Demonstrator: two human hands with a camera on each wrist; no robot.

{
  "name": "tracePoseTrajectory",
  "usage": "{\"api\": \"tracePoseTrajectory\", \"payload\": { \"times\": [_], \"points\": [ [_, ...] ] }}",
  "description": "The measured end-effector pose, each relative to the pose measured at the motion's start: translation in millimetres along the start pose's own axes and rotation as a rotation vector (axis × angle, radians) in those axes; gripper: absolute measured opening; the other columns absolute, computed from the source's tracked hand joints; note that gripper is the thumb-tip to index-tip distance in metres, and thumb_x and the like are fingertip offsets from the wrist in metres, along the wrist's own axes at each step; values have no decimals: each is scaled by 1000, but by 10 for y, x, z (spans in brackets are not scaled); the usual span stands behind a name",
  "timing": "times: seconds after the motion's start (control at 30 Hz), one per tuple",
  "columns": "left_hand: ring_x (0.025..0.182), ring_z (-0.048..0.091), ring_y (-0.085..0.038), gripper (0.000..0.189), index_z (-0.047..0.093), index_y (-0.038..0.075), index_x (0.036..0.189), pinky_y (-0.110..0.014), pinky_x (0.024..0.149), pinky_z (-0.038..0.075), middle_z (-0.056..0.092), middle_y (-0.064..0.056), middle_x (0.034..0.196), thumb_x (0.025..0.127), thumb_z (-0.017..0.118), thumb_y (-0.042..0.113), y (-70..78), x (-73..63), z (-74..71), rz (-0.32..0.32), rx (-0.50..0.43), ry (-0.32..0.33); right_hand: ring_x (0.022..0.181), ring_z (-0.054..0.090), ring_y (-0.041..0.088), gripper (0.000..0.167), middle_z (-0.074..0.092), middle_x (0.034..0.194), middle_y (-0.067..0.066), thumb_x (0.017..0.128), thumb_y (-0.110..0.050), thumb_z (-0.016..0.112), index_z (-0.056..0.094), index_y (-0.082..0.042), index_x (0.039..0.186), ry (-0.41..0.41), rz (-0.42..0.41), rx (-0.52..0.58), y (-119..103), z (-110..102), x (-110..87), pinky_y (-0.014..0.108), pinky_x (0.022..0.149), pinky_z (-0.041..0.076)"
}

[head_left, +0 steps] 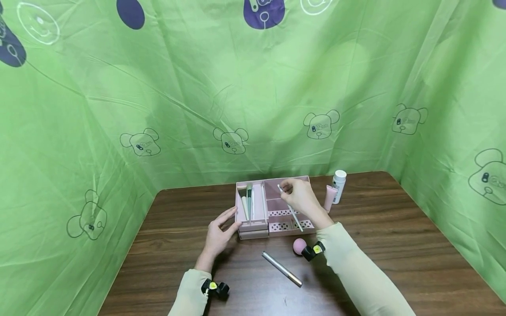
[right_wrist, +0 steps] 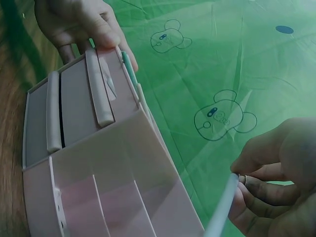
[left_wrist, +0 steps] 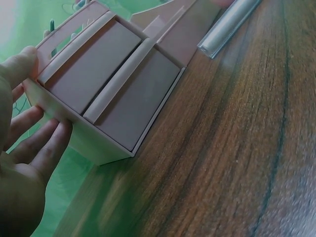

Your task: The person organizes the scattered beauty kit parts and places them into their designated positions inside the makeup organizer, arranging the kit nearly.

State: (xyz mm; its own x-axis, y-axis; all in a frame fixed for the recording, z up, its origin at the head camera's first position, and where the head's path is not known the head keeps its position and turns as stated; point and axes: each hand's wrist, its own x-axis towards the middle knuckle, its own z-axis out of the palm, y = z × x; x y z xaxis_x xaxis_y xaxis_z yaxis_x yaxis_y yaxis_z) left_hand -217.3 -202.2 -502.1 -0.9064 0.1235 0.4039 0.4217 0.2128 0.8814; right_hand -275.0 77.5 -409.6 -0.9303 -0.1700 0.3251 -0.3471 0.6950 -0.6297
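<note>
A pink desktop organizer (head_left: 253, 228) with two drawers stands near the back of the table. At its left side is my left hand (head_left: 216, 237), fingers extended against the wall and thumb at the top front edge. Over the organizer's right half, my right hand (head_left: 302, 196) pinches a thin white stick (head_left: 295, 218) near its upper end; its kind cannot be made out. The stick slants down toward the front compartments. Makeup brushes (head_left: 249, 202) lie in the organizer's left top section, beside a slim pale rod (head_left: 264, 202).
A silver tube (head_left: 282, 268) lies on the table in front of the organizer. A pink ball-shaped item (head_left: 299, 245) sits near the right wrist camera. To the right stand a pink squeeze tube (head_left: 330, 197) and a white bottle (head_left: 339, 186). Green cloth (head_left: 189, 109) hangs behind.
</note>
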Motion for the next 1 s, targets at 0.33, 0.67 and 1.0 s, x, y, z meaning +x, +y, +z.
{"api": "tracePoseTrajectory", "payload": {
  "times": [0.33,0.67,1.0],
  "points": [
    [128,53,-31,45,59,-4,129,-38,102,49,56,-20,138,88,72,8,9,0,-4,-4,3,-4,76,67,15,21,73,85,1,78,-7,67,72,-10,98,1,12,10,-109,85,116,30,72,58],
    [126,54,-34,44,61,-5,127,-53,105,43,59,-22,134,87,73,7,43,-9,15,42,62,23,79,67,16,21,73,87,1,80,-8,67,72,-9,100,-34,16,19,-220,163,193,29,75,58],
    [126,54,-37,44,60,-6,127,-57,104,43,58,-24,134,86,73,6,37,2,1,55,43,24,76,67,14,19,73,85,1,80,-9,68,72,-8,98,-15,16,52,-315,266,303,27,71,58]
  ]
}}
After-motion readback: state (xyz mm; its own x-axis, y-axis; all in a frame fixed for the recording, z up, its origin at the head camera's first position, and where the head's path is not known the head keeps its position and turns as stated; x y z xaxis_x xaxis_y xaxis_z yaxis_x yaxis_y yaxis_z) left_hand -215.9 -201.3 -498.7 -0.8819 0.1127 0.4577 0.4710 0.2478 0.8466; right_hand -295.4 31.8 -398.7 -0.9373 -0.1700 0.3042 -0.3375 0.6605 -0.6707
